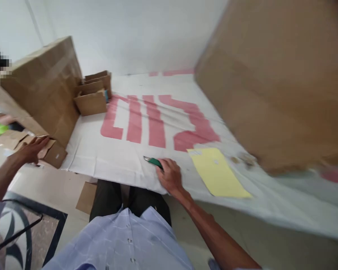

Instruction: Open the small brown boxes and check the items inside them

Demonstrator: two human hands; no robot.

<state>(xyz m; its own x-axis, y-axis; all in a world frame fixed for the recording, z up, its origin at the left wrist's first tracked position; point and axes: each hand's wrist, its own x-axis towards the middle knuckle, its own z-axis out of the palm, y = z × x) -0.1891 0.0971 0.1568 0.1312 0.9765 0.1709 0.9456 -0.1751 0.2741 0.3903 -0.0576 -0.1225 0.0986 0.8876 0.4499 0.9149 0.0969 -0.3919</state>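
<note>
My right hand (170, 175) rests at the table's front edge, its fingers wrapped round a green utility knife (155, 162). The knife's metal tip points left, over the white cloth. Out to the left, my left hand (30, 150) lies over a small cardboard box (55, 154), fingers across its top and thumb at its near side. That box is at the end of a row of small cartons (12, 139) at the table's left corner. A yellow sheet (218, 172) with small white bits on it lies right of my right hand.
A large carton (278, 86) stands on the right of the cloth-covered table (109, 159). Another large carton (45, 82) stands at the left, with open small boxes (91, 101) beside it. A person's hand (4, 119) shows at the far left. A cardboard piece (86, 197) lies below the table edge.
</note>
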